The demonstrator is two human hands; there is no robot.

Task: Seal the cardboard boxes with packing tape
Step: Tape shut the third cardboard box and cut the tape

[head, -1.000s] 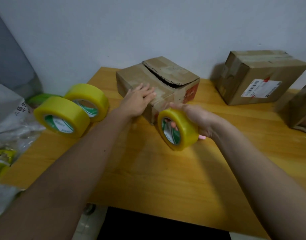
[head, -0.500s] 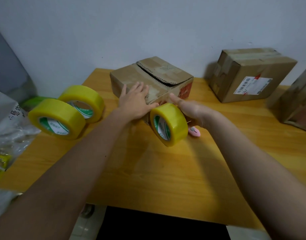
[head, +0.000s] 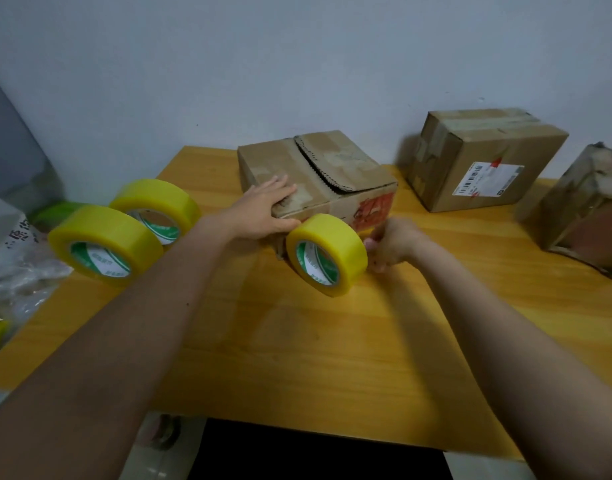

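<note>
Your left hand (head: 263,211) is pressing flat, fingers straight, on the cardboard box (head: 318,178); your right hand (head: 392,245) is curling beside the tape roll (head: 327,254), its grip untellable.

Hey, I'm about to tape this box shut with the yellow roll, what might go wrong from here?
1. The torn, jagged flap gapes on the box; tape may bridge the gap instead of sealing.
2. Only the left hand steadies the box's near corner, so it might slide.
3. The right hand is beside the roll, which stands on edge and might roll away.
</note>
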